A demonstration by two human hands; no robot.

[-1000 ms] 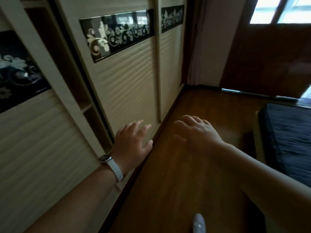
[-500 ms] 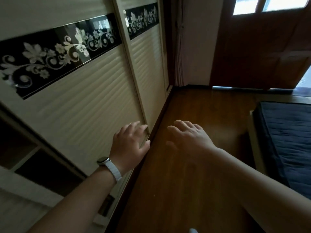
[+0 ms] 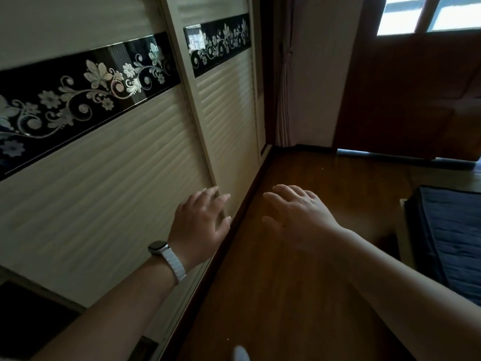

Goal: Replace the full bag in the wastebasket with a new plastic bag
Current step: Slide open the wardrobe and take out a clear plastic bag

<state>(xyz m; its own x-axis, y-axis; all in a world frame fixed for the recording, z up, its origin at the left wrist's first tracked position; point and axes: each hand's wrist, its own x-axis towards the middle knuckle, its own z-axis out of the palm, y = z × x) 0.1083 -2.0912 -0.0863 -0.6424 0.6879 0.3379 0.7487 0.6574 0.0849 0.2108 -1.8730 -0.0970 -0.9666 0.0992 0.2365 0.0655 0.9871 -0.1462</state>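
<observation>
Cream ribbed wardrobe doors (image 3: 109,183), black floral band (image 3: 86,92), brown wood floor (image 3: 286,295), white watch strap (image 3: 175,264)

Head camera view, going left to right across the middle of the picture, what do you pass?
Sliding wardrobe doors → watch on the left wrist → left hand → wooden floor → right hand → dark blue mattress.

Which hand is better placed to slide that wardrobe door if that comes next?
Left, probably. The left hand hangs open right in front of the sliding door, by its edge. The right hand hovers open over the wooden floor, farther out.
</observation>
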